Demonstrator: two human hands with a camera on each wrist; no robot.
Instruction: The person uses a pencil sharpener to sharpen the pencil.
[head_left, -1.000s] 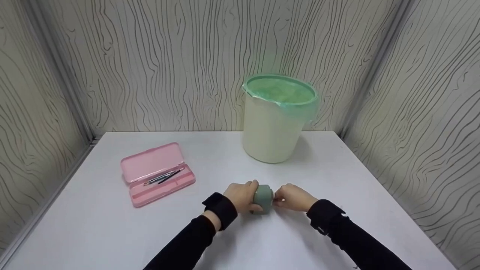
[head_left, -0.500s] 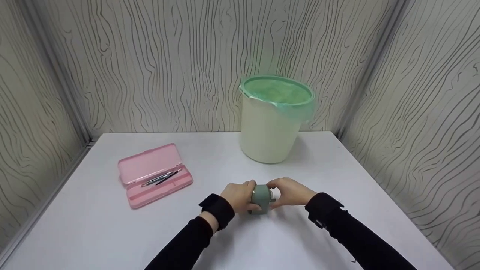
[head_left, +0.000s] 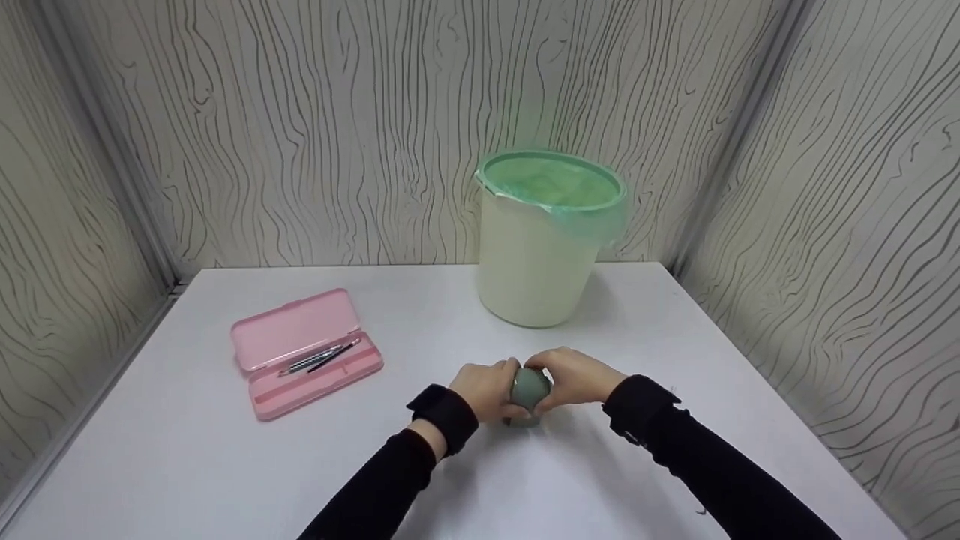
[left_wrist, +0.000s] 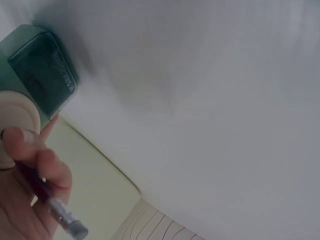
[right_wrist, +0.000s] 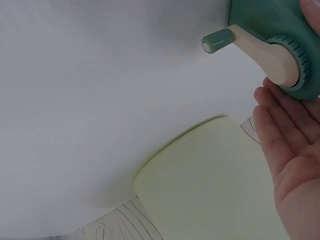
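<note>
the left hand (head_left: 478, 390) pinches a pencil (left_wrist: 36, 184), its long axis meeting the pale face (left_wrist: 18, 109) of the green sharpener (left_wrist: 29, 47) between both hands; the right hand (head_left: 577, 376) grips the sharpener from the other side, nearer the crank (right_wrist: 265, 56), whose knob (right_wrist: 220, 40) no finger touches. the bin (head_left: 531, 262) stands well beyond.

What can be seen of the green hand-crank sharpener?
The green, plastic-looking sharpener has a closed translucent compartment, a round cream face met by a dark red pencil, and a cream crank with green knob. The left hand, pinching the pencil, and right hand touch it; contact with the white tabletop is unclear.
</note>
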